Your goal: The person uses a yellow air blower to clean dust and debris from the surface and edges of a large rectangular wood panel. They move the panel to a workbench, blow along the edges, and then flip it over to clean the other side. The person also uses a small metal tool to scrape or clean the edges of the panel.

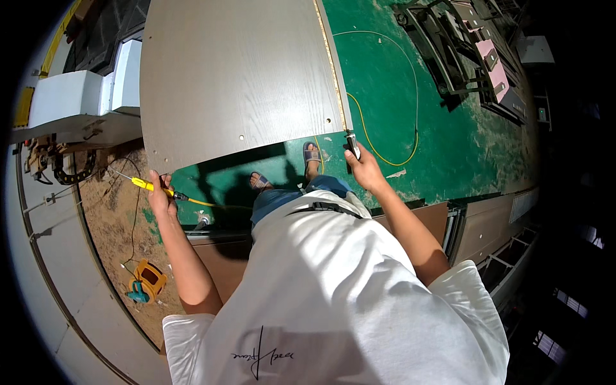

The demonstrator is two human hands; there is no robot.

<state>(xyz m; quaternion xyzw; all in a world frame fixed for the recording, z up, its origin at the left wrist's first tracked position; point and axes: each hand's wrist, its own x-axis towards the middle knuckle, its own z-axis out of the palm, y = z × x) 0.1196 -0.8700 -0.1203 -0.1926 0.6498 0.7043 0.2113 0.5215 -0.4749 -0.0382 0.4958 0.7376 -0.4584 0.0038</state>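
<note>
A large grey wood-grain panel [237, 70] lies flat in front of me, with several small holes near its near edge and a bare chipboard strip along its right side. My left hand [162, 197], by the panel's near left corner, is closed round a yellow air blow gun [142, 184]. Its thin nozzle points away to the left, and a yellow hose [208, 204] leads from its back end. At the near right corner my right hand [367, 171] grips a small silver and black hand tool [352, 146], its tip at the panel's edge. The tool's exact kind is unclear.
Left of the panel stands a white machine housing [67, 99]. On the dusty floor lies an orange and teal device [147, 281]. A hose [414, 128] loops over the green floor [378, 83] to the right. Dark metal frames [449, 58] stand at far right, brown panels [420, 221] behind me.
</note>
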